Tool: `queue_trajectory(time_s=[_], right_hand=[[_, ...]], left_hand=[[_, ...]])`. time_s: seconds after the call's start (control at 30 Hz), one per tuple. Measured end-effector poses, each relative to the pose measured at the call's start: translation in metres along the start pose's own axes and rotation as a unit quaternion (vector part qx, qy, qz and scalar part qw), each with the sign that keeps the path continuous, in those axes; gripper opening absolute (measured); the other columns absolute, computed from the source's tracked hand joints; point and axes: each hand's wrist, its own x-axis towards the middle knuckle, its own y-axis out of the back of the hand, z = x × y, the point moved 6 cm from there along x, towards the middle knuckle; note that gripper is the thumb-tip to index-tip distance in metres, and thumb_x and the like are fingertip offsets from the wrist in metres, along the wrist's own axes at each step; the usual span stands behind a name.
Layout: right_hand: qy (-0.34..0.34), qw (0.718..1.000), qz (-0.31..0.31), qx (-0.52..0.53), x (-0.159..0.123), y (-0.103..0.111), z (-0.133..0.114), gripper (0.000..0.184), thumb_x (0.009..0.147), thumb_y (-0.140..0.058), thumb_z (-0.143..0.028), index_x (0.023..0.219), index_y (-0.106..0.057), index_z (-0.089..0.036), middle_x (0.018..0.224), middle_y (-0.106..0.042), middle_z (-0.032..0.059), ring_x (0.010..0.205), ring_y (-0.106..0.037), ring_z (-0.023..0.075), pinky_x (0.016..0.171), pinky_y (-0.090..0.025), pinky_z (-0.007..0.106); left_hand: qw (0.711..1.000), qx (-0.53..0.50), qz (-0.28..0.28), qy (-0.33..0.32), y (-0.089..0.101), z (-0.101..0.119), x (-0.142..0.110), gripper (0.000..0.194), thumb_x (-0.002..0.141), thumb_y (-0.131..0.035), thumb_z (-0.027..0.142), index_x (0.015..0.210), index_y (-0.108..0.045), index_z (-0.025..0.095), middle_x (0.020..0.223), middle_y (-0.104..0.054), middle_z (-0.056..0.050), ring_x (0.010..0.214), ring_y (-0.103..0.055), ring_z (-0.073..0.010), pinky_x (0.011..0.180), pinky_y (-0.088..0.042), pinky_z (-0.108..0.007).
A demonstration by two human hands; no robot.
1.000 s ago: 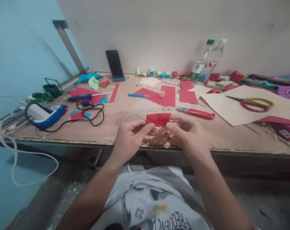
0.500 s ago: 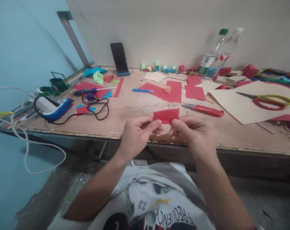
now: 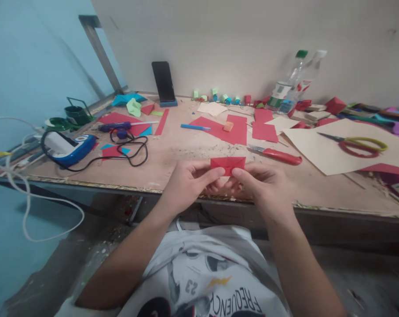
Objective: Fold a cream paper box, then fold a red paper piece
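A small folded piece of red paper (image 3: 228, 163) is held up above the front edge of the table, with crease lines across it. My left hand (image 3: 197, 182) pinches its left side, thumb on the near face and fingers behind. On the right side, my right hand (image 3: 257, 180) grips it the same way. Both thumbs press close together near the lower middle of the paper. Just beyond my right hand lies a red-handled knife (image 3: 281, 156). A blue pen (image 3: 195, 127) and an orange eraser (image 3: 228, 126) rest farther back, near red paper sheets (image 3: 237, 136).
Scissors (image 3: 360, 145) lie on a cream sheet (image 3: 321, 152) at the right. Two plastic bottles (image 3: 281, 94) stand by the wall. A phone (image 3: 163, 81) leans on its stand. At left are a blue power strip (image 3: 75, 149), a black cable (image 3: 144, 154) and a glue gun (image 3: 115, 127).
My thumbs have moved inward along the red paper, closer to each other. The paper sits slightly lower in view, and the camera view has shifted a little.
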Motion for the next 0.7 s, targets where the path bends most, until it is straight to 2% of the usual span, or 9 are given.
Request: queue_trajectory(time_s=[0.1, 0.43, 0.57, 0.7], right_hand=[[0.015, 1.000, 0.010, -0.016, -0.001, 0.000, -0.004, 0.026, 0.087, -0.082, -0.037, 0.067, -0.081, -0.021, 0.064, -0.077, 0.0021, 0.051, -0.065, 0.0117, 0.051, -0.053, 0.021], [0.028, 0.998, 0.041, -0.040, 0.000, -0.001, -0.008, 0.029, 0.085, -0.082, -0.041, 0.065, -0.079, -0.020, 0.062, -0.077, 0.0039, 0.051, -0.066, 0.0142, 0.053, -0.055, 0.025], [-0.003, 1.000, -0.008, -0.008, 0.003, -0.006, -0.004, 0.030, 0.084, -0.083, -0.042, 0.066, -0.078, -0.019, 0.060, -0.074, 0.0024, 0.049, -0.061, 0.0118, 0.049, -0.051, 0.023], [-0.016, 0.999, -0.045, 0.004, 0.001, -0.011, -0.002, 0.020, 0.083, -0.084, -0.038, 0.076, -0.082, -0.019, 0.062, -0.073, 0.0002, 0.050, -0.058, 0.0098, 0.048, -0.049, 0.021]], left_hand=[[0.999, 0.025, 0.018, -0.021, 0.002, 0.001, 0.001, 0.033, 0.092, -0.074, 0.036, 0.067, -0.073, 0.014, 0.064, -0.072, -0.003, 0.060, -0.066, -0.0114, 0.061, -0.057, -0.019], [0.998, 0.035, 0.053, -0.030, 0.001, 0.002, -0.003, 0.032, 0.092, -0.073, 0.035, 0.068, -0.075, 0.015, 0.066, -0.076, -0.005, 0.058, -0.069, -0.0137, 0.057, -0.058, -0.021], [0.999, 0.016, 0.039, -0.023, 0.001, -0.003, -0.001, 0.029, 0.092, -0.074, 0.035, 0.071, -0.076, 0.015, 0.070, -0.076, -0.004, 0.062, -0.070, -0.0136, 0.061, -0.060, -0.021], [1.000, 0.001, 0.012, -0.007, 0.001, -0.007, -0.002, 0.026, 0.090, -0.077, 0.037, 0.076, -0.078, 0.015, 0.076, -0.078, -0.004, 0.069, -0.073, -0.0151, 0.068, -0.062, -0.023]])
